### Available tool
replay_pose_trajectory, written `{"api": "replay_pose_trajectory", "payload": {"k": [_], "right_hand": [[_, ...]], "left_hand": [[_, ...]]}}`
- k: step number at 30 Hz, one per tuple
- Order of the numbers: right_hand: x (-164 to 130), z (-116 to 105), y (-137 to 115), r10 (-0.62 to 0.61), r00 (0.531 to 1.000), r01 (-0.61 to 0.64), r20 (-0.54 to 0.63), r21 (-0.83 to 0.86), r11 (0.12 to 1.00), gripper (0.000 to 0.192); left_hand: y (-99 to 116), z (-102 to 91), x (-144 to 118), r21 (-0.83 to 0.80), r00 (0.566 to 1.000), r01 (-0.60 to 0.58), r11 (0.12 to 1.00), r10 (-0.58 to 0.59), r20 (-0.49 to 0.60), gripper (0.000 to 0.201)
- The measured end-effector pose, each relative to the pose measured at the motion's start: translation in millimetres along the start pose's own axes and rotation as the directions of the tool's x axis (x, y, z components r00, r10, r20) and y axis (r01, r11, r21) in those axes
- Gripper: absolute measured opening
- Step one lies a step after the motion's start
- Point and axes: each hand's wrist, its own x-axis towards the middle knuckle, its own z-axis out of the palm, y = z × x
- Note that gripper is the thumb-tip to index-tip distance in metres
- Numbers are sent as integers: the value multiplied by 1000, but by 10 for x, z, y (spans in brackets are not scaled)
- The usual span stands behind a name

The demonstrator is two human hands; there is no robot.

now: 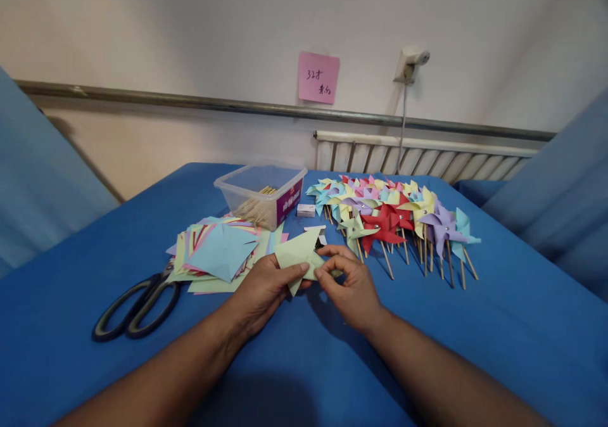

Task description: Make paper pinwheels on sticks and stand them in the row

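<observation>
Between my hands is a pale green paper sheet (pixel 298 253), its corners partly folded in like a pinwheel. My left hand (pixel 268 287) grips it from the left, thumb pressed on the paper's face and fingers underneath. On the right side, my right hand (pixel 349 284) pinches a bent flap of the same paper between thumb and forefinger. Whether a pin is in those fingertips is too small to tell. Just behind the paper lies a small open box (pixel 317 232), partly hidden by it.
A stack of cut coloured paper (pixel 221 249) lies left, with large black-handled scissors (pixel 152 303) beside it. Behind stands a clear plastic tub (pixel 256 205) of wooden sticks, near a small closed box (pixel 305 210). Many finished pinwheels (pixel 384 221) on sticks cover the right back of the blue table (pixel 513 351).
</observation>
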Motion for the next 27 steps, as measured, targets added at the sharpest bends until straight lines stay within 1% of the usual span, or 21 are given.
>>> {"api": "replay_pose_trajectory", "payload": {"k": [10,15,18,22,24,26,27], "right_hand": [[0,11,12,12,1000,-12,-9,17,1000,11],[4,6,7,16,1000,-16,-5,15,1000,10],[2,4,5,12,1000,-12,9,15,1000,10],[-3,9,14,-5,999,3,35,31,1000,9],[5,11,30,19,1000,-18,-7,89,996,3],[28,4,53,107,992,-91,-66,216,972,20],[45,-4,64,170,983,-141,-75,297,944,28]], "left_hand": [[17,14,-12,13,999,20,1000,-19,-41,34],[14,18,-15,13,999,17,1000,-16,-37,36],[0,9,-8,28,999,0,1000,1,-35,33],[-13,-20,6,67,999,-31,997,33,-21,23],[-11,-36,10,90,999,-49,995,51,-16,22],[1,-45,8,104,998,-55,993,55,2,24],[10,-45,3,110,999,-46,993,45,10,26]]}}
